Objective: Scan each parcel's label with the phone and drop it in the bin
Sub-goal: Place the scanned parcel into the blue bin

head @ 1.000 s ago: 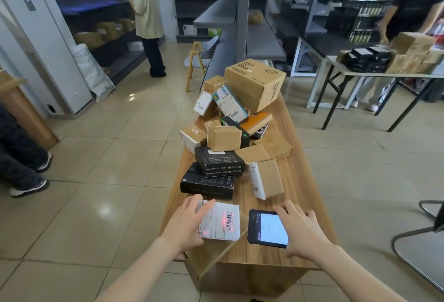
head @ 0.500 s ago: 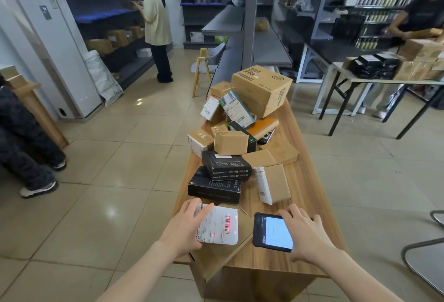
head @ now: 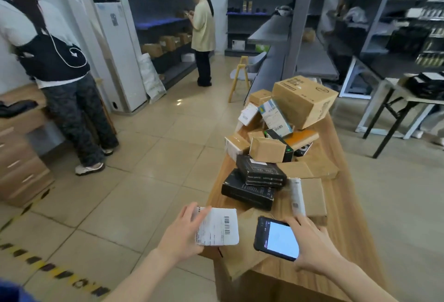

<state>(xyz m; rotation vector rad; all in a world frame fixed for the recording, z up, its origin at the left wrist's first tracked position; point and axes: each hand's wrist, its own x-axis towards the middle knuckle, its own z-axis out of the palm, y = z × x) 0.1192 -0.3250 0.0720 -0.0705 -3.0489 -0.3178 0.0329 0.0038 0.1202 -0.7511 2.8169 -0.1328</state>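
Parcel scanning at a packing table: a flat white-labelled parcel (head: 217, 226) is pinched at its left edge by the person's left hand (head: 182, 234), thumb on top and fingers curled beneath, at the table's near-left corner. Half a second ago a red scanner dot lay on the label's barcode; it is gone now, and the parcel has lifted and swung left, overhanging the edge of the long wooden table (head: 341, 249). That suggests the scan has registered and the drop comes next, though no bin shows in view.

At 3 o'clock from the parcel, the right hand (head: 312, 246) holds a black smartphone with a lit screen (head: 277, 238), fingers spread along its far side, screen up.

From 12 to 1 o'clock, unscanned stock waits: two stacked black cartons (head: 254, 182), a flat brown parcel with a white side label (head: 308, 197), then a jumble of small kraft boxes topped by a large tilted cardboard box (head: 304, 103).

At 10 o'clock a person in patterned trousers (head: 60, 80) stands at a wooden counter; at 12 o'clock another in a pale yellow top (head: 204, 30) faces grey shelving.
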